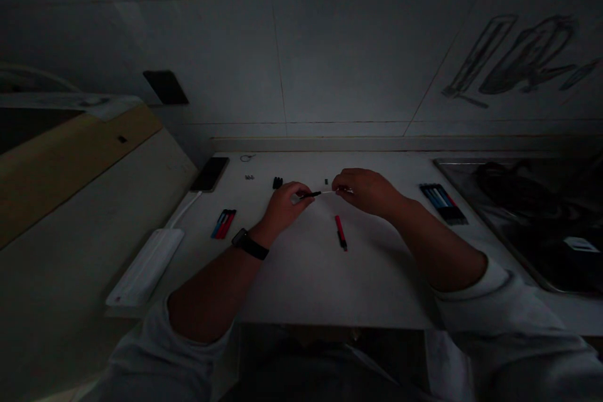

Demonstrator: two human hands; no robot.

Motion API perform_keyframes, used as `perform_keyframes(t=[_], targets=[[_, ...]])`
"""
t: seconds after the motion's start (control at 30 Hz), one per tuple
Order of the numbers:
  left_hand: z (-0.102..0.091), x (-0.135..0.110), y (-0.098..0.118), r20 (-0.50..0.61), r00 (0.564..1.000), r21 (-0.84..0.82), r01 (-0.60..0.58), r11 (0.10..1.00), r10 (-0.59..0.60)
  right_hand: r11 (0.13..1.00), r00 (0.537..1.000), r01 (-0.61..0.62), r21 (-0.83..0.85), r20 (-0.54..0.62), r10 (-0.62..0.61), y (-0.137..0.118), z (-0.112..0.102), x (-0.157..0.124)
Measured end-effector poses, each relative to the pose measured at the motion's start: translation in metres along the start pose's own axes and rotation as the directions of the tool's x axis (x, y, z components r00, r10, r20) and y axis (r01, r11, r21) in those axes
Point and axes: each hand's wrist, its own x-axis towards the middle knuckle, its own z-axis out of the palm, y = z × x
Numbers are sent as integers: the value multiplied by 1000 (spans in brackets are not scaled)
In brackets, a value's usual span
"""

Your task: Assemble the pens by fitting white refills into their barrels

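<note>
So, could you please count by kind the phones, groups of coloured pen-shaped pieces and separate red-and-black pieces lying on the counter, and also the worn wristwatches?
Phone: 1
Groups: 2 (left group, right group)
Red-and-black piece: 1
Wristwatch: 1
Total: 5

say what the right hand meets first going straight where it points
The right hand would probably meet the black pen piece in the left hand, along the thin white rod; depth is unclear.

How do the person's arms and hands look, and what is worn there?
The left hand and right hand are ungloved. Light greyish sleeves end near the elbows. A rectangular, black-strapped watch circles the left wrist; none shows on the right.
</note>
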Motion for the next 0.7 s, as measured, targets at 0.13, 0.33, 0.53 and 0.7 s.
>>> perform_keyframes(t=[0.13, 0.33, 0.53, 0.7], targets=[[-1, 1, 1, 35, 999, 26, -41, 999, 41, 1000, 1000, 4, -16, 10, -4, -4, 2, 0], [-1, 0, 4, 70, 995, 47, -73, 996, 69, 1000, 1000, 12, -6, 8, -12, -12, 16, 3], [1, 0, -2, 43, 998, 28, -46, 999, 45, 995, 994, 39, 87, -106, -29, -13, 31, 4], [0, 1, -7, -63, 997, -7, 32, 999, -33, 998, 983, 5, 57, -185, 5, -1, 25, 3]])
